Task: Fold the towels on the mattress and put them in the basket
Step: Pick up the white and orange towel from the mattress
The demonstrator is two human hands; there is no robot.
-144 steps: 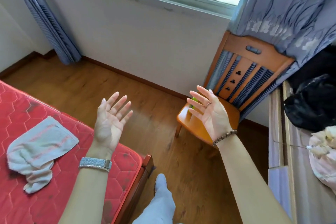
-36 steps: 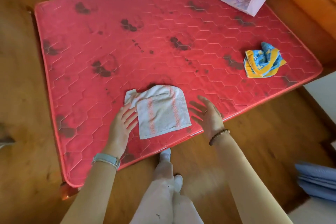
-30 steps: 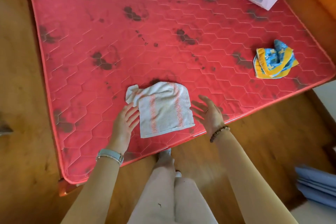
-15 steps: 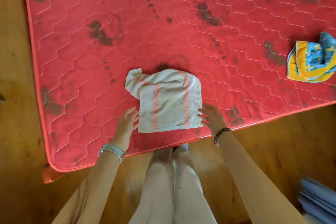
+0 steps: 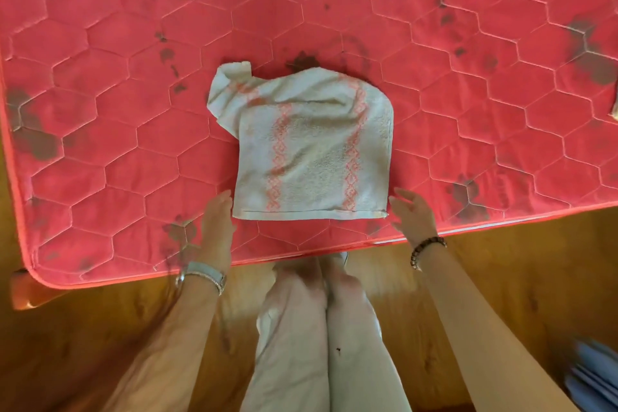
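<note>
Just beside the towel's (image 5: pixel 314 150) near corners on the mattress (image 5: pixel 100 144): left hand (image 5: pixel 217 224), right hand (image 5: pixel 413 214); fingers straight, both empty

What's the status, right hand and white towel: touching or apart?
Cannot tell. Head view: fingertips of the right hand lie right at the near corner of the white towel, but neither gap nor contact shows plainly.

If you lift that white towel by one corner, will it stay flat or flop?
Probably floppy: the towel lies rumpled, bunched at its far corner. Its fuzzy cloth likely grips the quilted mattress rather than sliding.
</note>
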